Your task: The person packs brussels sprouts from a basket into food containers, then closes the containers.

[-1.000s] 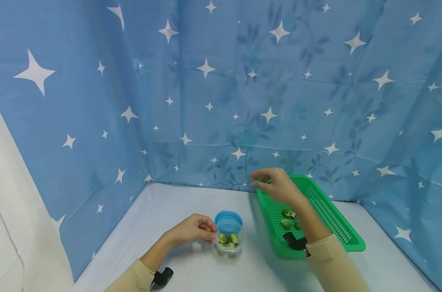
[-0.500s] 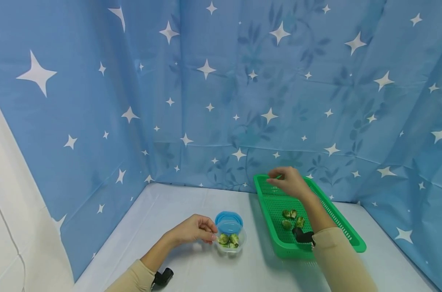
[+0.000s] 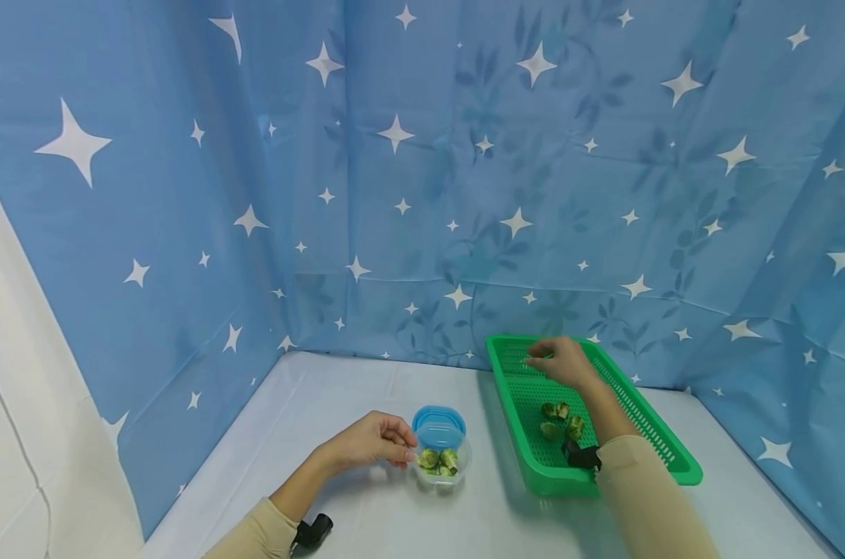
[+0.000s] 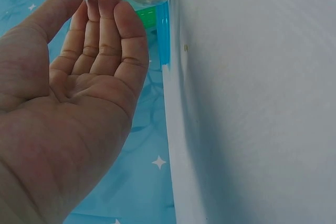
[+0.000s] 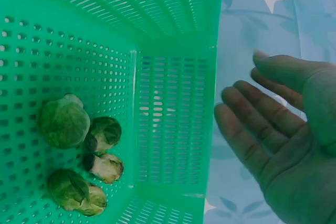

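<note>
A small clear plastic container [image 3: 441, 479] with a blue lid [image 3: 439, 419] swung back stands on the table and holds several Brussels sprouts [image 3: 448, 460]. My left hand [image 3: 376, 439] pinches its left rim between thumb and fingers; the left wrist view shows this hand [image 4: 89, 72] with the clear wall at its fingertips. Over the far part of the green basket [image 3: 509, 415] hovers my right hand [image 3: 562, 362], holding nothing. Inside the basket lie several more Brussels sprouts [image 5: 65, 121], nearer me than that hand. The right wrist view shows my right hand [image 5: 278, 124] with loosely bent fingers, apart from the basket wall.
White cloth covers the table [image 3: 338, 512]. A blue star-patterned curtain [image 3: 429, 194] hangs behind and along the sides, close to the basket's far end. The basket's slotted side walls rise around the sprouts.
My right hand has moved right from the basket's far left corner, then sunk lower over the basket. The left hand and the container have stayed in place.
</note>
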The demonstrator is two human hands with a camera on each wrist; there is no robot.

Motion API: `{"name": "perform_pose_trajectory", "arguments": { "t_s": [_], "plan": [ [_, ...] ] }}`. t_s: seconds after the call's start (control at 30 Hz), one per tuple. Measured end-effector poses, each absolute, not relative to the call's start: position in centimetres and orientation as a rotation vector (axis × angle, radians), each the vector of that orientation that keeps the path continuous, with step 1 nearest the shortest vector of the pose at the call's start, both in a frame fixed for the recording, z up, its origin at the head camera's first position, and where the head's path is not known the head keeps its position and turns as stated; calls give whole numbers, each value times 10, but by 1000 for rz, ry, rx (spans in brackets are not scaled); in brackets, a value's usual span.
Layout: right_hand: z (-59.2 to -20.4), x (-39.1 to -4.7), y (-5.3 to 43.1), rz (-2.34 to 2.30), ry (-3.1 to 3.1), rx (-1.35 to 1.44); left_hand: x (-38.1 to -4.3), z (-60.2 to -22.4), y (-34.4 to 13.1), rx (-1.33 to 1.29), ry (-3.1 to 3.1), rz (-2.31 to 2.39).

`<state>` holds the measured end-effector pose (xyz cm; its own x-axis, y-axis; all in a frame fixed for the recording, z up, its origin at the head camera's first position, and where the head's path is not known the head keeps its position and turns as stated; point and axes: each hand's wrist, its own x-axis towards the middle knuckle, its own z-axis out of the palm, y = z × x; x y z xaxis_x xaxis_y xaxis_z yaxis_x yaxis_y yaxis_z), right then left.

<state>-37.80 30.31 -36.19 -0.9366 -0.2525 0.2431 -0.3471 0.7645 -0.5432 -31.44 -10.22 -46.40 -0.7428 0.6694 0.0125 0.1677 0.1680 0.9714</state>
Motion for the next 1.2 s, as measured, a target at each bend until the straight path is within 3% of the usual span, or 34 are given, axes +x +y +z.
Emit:
{"name": "perform_pose_trajectory", "arguments": {
  "t_s": [0.67, 1.2],
  "plan": [
    [-378, -376, 317, 1019, -3095, 546, -311, -458, -102, 767, 2009, 1628],
    [-386, -367, 318, 1037, -3277, 341, -310, -458, -101, 760, 2008, 1623]
  ]
}}
